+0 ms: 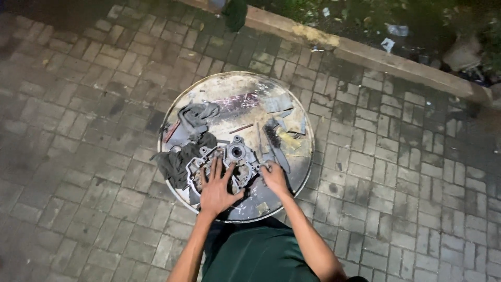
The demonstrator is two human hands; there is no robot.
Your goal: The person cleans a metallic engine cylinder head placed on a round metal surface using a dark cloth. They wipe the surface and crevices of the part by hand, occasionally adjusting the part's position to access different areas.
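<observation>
Here the left hand (216, 189) lies flat, fingers spread, on the metal engine part (229, 162). The right hand (274, 177) touches its right edge, fingers released. The part sits near on the round counter (297, 109).

Both forearms come up from the bottom edge bare, no sleeves reaching the elbows, no watch, no bracelet, no gloves. The left hand (215, 189) shows long, slim fingers (213, 168); the right hand (275, 178) looks narrower from up here. Below them, a dark green garment (254, 253), plain and unmarked, fills the lower middle.
</observation>
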